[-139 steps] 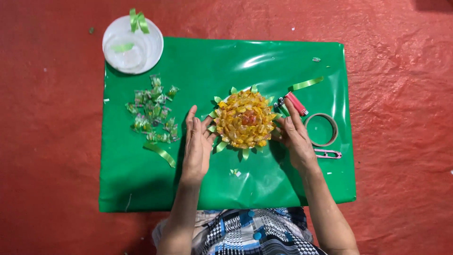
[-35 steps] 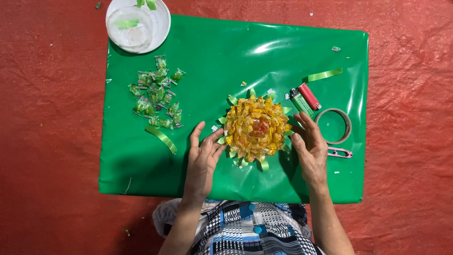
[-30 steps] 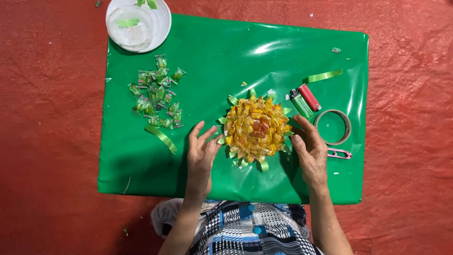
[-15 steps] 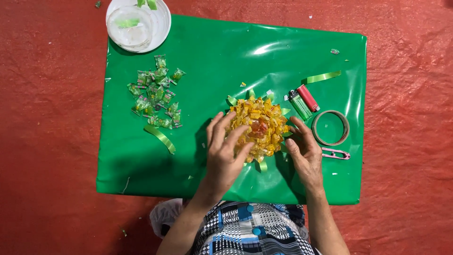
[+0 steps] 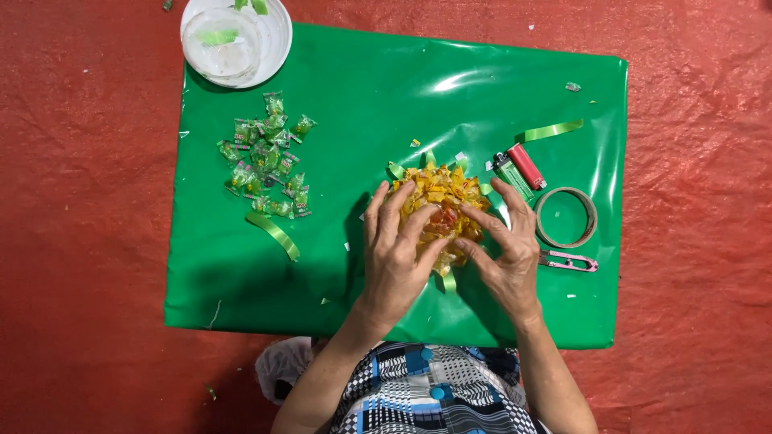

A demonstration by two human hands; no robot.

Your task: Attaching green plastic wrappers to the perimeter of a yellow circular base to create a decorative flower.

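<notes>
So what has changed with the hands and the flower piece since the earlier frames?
The left hand moved from flat on the green sheet onto the yellow candy flower; the right hand closed in onto its edge. The loose candies, lighters, tape ring and plate stayed put.

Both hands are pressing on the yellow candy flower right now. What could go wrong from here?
Pressing could flatten or loosen pieces of the candy flower under the left hand and right hand. The two lighters and the snips lie close to the right hand; a sideways move might knock them.
</notes>
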